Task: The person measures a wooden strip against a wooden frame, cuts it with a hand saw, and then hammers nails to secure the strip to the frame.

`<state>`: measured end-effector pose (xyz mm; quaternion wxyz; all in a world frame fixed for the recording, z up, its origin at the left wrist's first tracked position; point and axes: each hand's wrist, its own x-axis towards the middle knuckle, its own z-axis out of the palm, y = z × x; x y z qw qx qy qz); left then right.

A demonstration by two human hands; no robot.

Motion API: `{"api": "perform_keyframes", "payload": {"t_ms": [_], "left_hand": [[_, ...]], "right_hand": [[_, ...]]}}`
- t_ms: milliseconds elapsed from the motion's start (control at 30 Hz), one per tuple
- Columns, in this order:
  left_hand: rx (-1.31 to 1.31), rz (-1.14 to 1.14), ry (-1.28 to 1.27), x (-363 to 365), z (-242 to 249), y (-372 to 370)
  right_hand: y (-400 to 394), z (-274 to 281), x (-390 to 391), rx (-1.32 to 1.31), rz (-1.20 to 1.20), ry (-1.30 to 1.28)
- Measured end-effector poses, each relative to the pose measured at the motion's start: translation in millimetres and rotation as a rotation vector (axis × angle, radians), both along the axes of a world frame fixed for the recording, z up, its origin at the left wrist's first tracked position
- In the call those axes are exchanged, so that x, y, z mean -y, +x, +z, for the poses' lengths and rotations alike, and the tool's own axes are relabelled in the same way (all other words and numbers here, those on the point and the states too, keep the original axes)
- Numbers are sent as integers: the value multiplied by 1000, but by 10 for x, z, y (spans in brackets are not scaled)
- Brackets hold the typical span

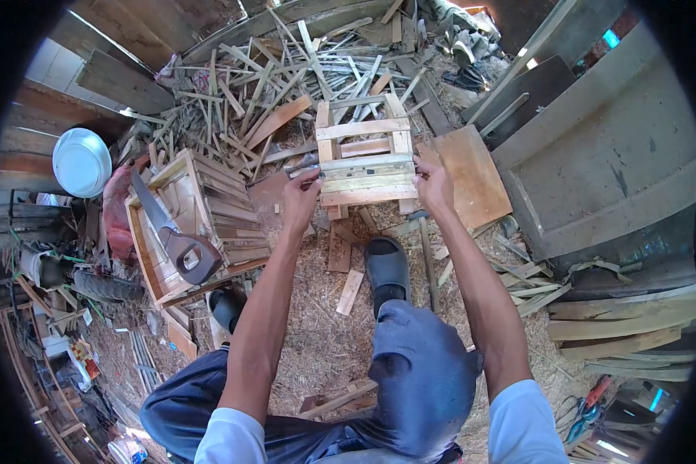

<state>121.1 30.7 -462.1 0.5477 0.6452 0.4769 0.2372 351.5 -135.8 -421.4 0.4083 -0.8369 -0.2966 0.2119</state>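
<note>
Before me stands a small wooden chair-like frame [366, 185], with pale slats across its front and a raised crosspiece behind. My left hand [300, 199] is closed, thumb and fingers pinching the left ends of the slats. A small dark spot shows by those fingertips, too small to name. At the opposite side, my right hand [435, 185] grips the right ends of the same slats. Both hands sit at about the same height. The undersides of the slats are hidden.
A handsaw [179, 240] lies on a slatted wooden crate [158, 274] at my left. Scrap sticks [286, 85] pile up beyond the frame. A brown board [468, 178] lies right of it. Sawdust and loose wood pieces [350, 291] cover the floor around my feet.
</note>
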Motion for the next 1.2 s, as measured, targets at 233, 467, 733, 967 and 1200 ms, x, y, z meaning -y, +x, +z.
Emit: {"api": "perform_keyframes", "payload": {"t_ms": [233, 467, 733, 967, 1200], "left_hand": [[-122, -27, 146, 9, 134, 24], [-26, 4, 55, -10, -50, 14], [-28, 70, -49, -90, -109, 37], [-23, -53, -294, -276, -105, 60], [63, 6, -72, -60, 6, 74]], "right_hand": [[54, -95, -17, 3, 24, -73], [73, -126, -9, 33, 43, -62], [99, -123, -12, 6, 40, -118], [100, -61, -12, 78, 87, -143], [117, -178, -6, 50, 95, -61]]}}
